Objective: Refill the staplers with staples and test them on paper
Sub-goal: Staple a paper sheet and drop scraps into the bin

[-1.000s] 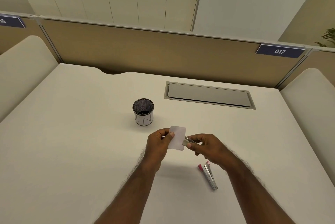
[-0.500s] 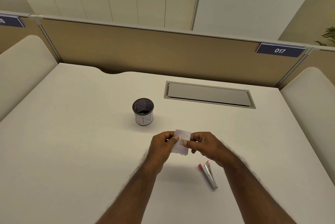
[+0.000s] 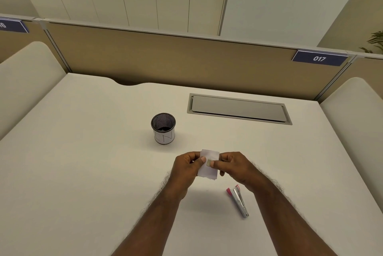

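A mesh cup (image 3: 163, 128) at 11 o'clock held something dark and unclear. The left hand (image 3: 187, 167) pinched the paper (image 3: 209, 164); the right hand (image 3: 233, 165) gripped a mostly hidden stapler (image 3: 209, 162) on it. A pink stapler (image 3: 238, 199) lay at 5 o'clock.

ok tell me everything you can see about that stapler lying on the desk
The stapler is small and slim, with a silvery metal body and a pink end. It lies flat on the white desk, pink end pointing away from the person, just beyond the right forearm. Nothing touches it; both hands are busy at the paper beyond it.
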The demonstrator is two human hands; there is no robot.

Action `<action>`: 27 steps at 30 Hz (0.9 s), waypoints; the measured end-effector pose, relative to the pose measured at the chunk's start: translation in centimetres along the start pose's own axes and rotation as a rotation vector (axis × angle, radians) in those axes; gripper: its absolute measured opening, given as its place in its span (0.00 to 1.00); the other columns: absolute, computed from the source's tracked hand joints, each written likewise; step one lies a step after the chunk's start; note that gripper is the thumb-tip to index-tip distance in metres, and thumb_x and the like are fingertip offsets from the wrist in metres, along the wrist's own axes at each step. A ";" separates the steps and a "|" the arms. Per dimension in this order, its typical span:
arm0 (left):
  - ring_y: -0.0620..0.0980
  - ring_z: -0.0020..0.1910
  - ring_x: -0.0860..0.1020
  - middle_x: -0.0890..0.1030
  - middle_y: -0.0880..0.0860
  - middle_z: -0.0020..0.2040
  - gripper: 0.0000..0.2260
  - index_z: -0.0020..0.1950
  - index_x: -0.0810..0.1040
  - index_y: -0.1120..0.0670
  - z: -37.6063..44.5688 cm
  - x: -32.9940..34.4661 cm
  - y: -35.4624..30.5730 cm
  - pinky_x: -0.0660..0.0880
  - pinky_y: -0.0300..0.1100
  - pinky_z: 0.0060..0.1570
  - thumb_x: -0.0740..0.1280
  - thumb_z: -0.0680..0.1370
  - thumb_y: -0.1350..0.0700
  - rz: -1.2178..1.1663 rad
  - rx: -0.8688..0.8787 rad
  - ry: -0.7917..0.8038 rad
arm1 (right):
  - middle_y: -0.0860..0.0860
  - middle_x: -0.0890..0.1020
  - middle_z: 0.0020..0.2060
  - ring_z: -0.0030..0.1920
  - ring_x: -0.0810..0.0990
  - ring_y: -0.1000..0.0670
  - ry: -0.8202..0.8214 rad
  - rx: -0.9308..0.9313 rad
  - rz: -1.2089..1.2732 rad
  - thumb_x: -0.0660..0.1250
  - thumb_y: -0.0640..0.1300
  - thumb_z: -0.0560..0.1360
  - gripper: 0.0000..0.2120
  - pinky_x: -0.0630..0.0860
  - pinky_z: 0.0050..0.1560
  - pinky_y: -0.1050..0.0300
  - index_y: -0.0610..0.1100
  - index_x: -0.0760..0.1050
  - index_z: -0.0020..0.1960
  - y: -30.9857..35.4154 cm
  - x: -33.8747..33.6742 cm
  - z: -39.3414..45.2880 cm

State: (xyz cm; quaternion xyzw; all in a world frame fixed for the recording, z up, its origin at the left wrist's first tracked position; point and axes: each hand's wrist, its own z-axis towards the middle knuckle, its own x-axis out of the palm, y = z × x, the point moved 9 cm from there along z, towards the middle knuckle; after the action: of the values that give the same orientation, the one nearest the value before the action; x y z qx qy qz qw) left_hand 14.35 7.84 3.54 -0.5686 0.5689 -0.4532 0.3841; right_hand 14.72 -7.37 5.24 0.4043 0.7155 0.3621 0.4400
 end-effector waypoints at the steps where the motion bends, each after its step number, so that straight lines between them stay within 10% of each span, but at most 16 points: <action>1: 0.64 0.52 0.81 0.85 0.60 0.50 0.07 0.53 0.83 0.59 0.0 0.1 0.0 0.79 0.61 0.52 0.66 0.79 0.62 0.003 -0.002 0.002 | 0.55 0.78 0.26 0.28 0.73 0.58 -0.004 -0.002 -0.003 0.73 0.57 0.66 0.11 0.67 0.28 0.70 0.50 0.82 0.34 -0.1 0.0 0.0; 13: 0.57 0.47 0.81 0.84 0.58 0.50 0.06 0.50 0.83 0.55 0.5 -0.8 0.0 0.79 0.60 0.51 0.66 0.78 0.62 0.023 0.001 -0.059 | 0.54 0.80 0.33 0.34 0.75 0.58 0.082 0.078 0.035 0.71 0.62 0.68 0.16 0.71 0.33 0.62 0.51 0.83 0.45 -0.8 0.6 -0.6; 21: 0.53 0.45 0.79 0.82 0.55 0.46 0.06 0.46 0.80 0.52 1.2 -3.2 0.2 0.80 0.56 0.49 0.67 0.77 0.63 -0.024 -0.006 -0.219 | 0.49 0.80 0.33 0.32 0.79 0.52 -0.178 0.224 0.200 0.74 0.57 0.69 0.20 0.77 0.31 0.59 0.41 0.80 0.47 -5.5 1.1 -1.4; 27: 0.55 0.49 0.80 0.80 0.59 0.49 0.04 0.49 0.78 0.56 1.4 -3.1 0.7 0.80 0.50 0.47 0.68 0.77 0.64 -0.126 -0.032 -0.191 | 0.51 0.83 0.45 0.45 0.82 0.50 -0.322 0.206 -0.363 0.69 0.61 0.71 0.20 0.75 0.46 0.58 0.47 0.77 0.53 -7.4 3.4 -2.0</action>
State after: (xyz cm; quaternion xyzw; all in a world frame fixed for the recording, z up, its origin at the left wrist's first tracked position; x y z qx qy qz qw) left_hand 15.68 10.79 2.22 -0.6500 0.5000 -0.4111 0.3981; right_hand 9.93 -7.65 -1.68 0.3646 0.7300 0.1335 0.5624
